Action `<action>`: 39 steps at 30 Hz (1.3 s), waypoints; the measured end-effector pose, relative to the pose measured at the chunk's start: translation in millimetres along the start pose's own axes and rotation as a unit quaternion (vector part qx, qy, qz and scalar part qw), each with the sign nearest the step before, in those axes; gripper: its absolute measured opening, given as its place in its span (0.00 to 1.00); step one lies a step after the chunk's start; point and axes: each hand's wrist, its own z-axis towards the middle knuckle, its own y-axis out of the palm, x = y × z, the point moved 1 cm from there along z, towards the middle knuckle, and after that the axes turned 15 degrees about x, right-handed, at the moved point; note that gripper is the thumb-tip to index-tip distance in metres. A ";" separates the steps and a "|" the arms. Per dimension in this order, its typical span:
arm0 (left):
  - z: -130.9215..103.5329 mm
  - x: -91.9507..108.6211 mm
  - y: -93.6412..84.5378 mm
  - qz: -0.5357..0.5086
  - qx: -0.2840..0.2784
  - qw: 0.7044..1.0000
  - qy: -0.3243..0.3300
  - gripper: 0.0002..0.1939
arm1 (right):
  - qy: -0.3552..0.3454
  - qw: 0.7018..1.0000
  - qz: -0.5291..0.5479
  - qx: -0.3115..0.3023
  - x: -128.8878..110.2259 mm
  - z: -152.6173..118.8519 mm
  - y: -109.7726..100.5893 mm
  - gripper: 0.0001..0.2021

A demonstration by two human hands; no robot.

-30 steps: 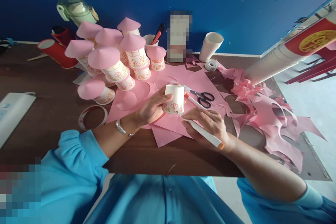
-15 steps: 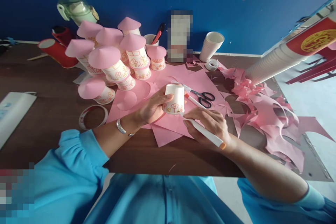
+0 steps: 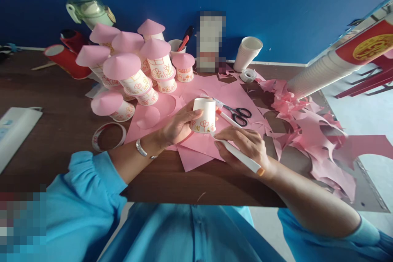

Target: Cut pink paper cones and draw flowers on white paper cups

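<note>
My left hand (image 3: 181,125) is closed around a white paper cup (image 3: 205,110), held upside down with its wide rim low. Red flowers and yellowish marks are drawn along that rim. In my right hand (image 3: 245,145) is a white marker (image 3: 241,157) with an orange end, its tip at or very near the drawn band. A second white marker with a red-orange tip (image 3: 227,118) lies behind the cup, beside black-handled scissors (image 3: 241,116). Under both hands spread sheets of pink paper (image 3: 196,157).
Decorated cups with pink cone roofs (image 3: 123,66) stand at the left, near a tape roll (image 3: 109,137). Pink scraps (image 3: 319,131) and a long stack of cups (image 3: 319,71) lie right. Behind are more white cups (image 3: 248,54), a small tape roll (image 3: 248,75) and a red cup (image 3: 67,61).
Both hands, the cup and the marker stay almost where they were. At the far right edge, a pink paper scrap has shifted and shows a different outline.
</note>
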 end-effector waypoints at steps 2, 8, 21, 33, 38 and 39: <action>0.6 1.1 1.2 0.014 -0.006 1.000 0.003 0.22 | -0.003 1.000 -0.008 0.002 0.4 0.4 -0.3 0.09; 0.6 4.6 3.8 0.025 -0.003 1.000 0.005 0.23 | -0.007 1.000 -0.027 0.007 1.4 -0.3 -1.2 0.09; -0.4 -1.9 -3.3 -0.005 0.008 1.000 -0.007 0.23 | 0.015 1.000 -0.018 -0.015 -2.5 1.8 -1.6 0.04; -1.7 -2.3 -3.8 -0.028 0.018 0.999 -0.018 0.22 | 0.004 1.000 -0.012 -0.004 -4.4 2.3 -2.8 0.06; -2.0 -2.6 -3.4 -0.025 0.023 0.999 -0.016 0.21 | 0.006 1.000 -0.011 -0.008 -3.2 -0.3 -1.6 0.06; -2.1 -2.7 -3.3 -0.024 0.023 0.999 -0.016 0.21 | 0.007 1.000 -0.011 -0.008 -3.0 -0.5 -1.3 0.06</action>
